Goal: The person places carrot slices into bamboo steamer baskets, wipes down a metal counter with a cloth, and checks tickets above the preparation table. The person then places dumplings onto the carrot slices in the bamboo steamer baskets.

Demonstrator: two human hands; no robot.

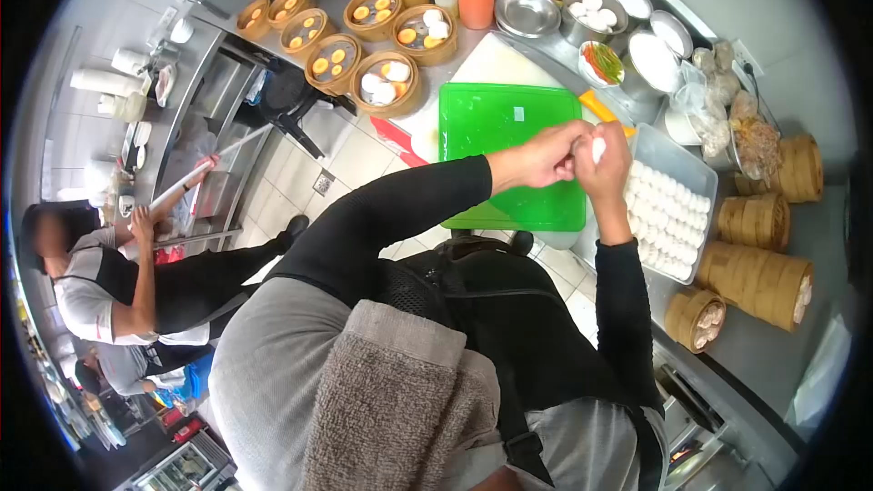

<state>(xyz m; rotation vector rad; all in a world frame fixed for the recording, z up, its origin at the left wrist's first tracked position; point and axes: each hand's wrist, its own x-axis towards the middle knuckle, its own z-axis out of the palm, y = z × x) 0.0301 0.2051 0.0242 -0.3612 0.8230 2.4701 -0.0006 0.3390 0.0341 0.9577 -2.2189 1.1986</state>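
1. Head view: the right hand [611,168] was curled around a small white piece [597,150], its end poking above the fist, over the right edge of a green board [496,145].
2. The left hand [550,156] met it there, fingers drawn together against the right; I couldn't tell whether they pinched anything.
3. An orange-handled tool [600,107] lay just beyond the hands.
4. Right of the right hand, a clear tray [715,180] held rows of white rounded dumplings [668,218].
5. Bamboo steamers [755,282] stood farther right on the steel surface [768,364]; round bamboo baskets [386,111] stood beyond the board's left side.
6. Well off left, another person [132,286] had both hands on a long pole [186,184].
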